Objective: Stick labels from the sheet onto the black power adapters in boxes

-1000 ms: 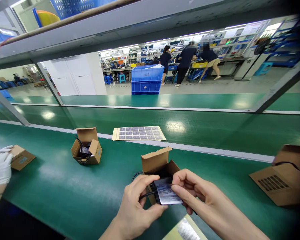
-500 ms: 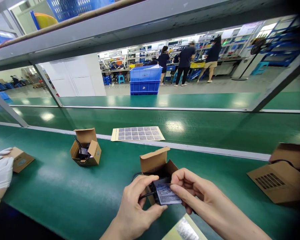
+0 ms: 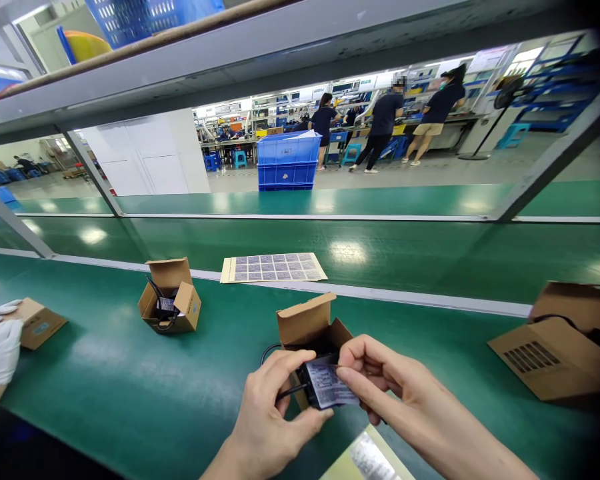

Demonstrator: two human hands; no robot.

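The fingers of my left hand (image 3: pixel 266 408) clamp a black adapter (image 3: pixel 311 395) at the near side of an open carton (image 3: pixel 304 321) on the tabletop (image 3: pixel 215 380); those of my right hand (image 3: pixel 387 380) pinch a printed label (image 3: pixel 325 381). An uneven pull or press could, I judge, crease it or leave it askew. My right fingers cover one corner; the print is too small to read.
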